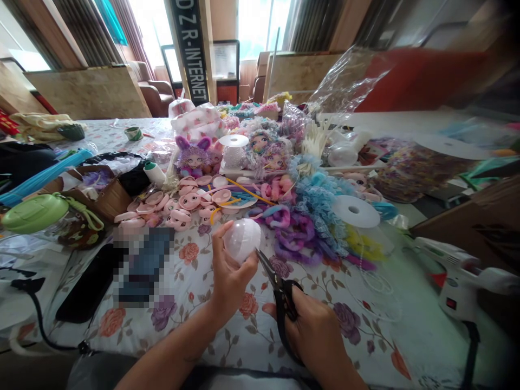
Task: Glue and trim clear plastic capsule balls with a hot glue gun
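Note:
My left hand (228, 273) is closed round a pale, translucent egg-shaped ball (242, 239), held up just above the flowered tablecloth (190, 303). My right hand (314, 333) grips black scissors (280, 295) by their handles. The blades point up and left, and their tips touch the lower right side of the ball. Both forearms come in from the bottom edge of the view.
Behind the hands lie pink doll faces (182, 203), doll heads (195, 157), purple and blue trim (303, 216) and a white spool (355, 211). A white glue gun (450, 271) sits at the right. A green case (34, 212), a cardboard box (103, 192) and a black phone (87, 284) are at the left.

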`<state>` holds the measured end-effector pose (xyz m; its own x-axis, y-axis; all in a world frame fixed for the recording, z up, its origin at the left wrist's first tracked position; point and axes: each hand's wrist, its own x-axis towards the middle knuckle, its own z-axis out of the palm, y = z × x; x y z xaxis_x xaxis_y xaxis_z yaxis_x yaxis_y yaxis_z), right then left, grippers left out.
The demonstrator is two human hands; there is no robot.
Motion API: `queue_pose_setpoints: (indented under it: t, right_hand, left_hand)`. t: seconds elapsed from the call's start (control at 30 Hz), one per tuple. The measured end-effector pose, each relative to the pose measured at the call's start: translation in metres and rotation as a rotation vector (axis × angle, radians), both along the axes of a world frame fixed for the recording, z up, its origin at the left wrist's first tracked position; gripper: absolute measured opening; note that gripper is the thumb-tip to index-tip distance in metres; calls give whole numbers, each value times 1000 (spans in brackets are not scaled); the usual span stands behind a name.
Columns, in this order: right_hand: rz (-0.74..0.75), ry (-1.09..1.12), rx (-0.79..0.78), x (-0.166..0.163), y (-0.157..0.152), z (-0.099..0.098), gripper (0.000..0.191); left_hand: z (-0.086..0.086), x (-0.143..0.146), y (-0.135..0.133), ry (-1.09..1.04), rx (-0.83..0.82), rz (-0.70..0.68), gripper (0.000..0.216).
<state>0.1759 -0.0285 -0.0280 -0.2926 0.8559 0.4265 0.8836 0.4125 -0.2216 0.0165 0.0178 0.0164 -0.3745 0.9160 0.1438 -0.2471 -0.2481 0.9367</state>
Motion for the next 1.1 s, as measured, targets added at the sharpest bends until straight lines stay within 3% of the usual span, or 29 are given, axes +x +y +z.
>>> queue_pose_setpoints:
  t: [0.23, 0.47, 0.8, 1.1]
  right_hand:
    - [43, 65, 136, -2, 5, 4, 42]
    - [42, 10, 59, 3, 2, -2, 33]
    - [61, 124, 52, -8, 2, 12, 32]
    - [105, 184, 30, -8, 2, 9, 31]
  left_hand:
    - [-3, -1, -1, 30, -5, -6, 57]
    - [-3, -1, 0, 23, 13, 0, 57]
    - [-9, -2, 0, 98, 46, 53, 59]
    - [-14, -3, 0, 208, 90, 119, 60]
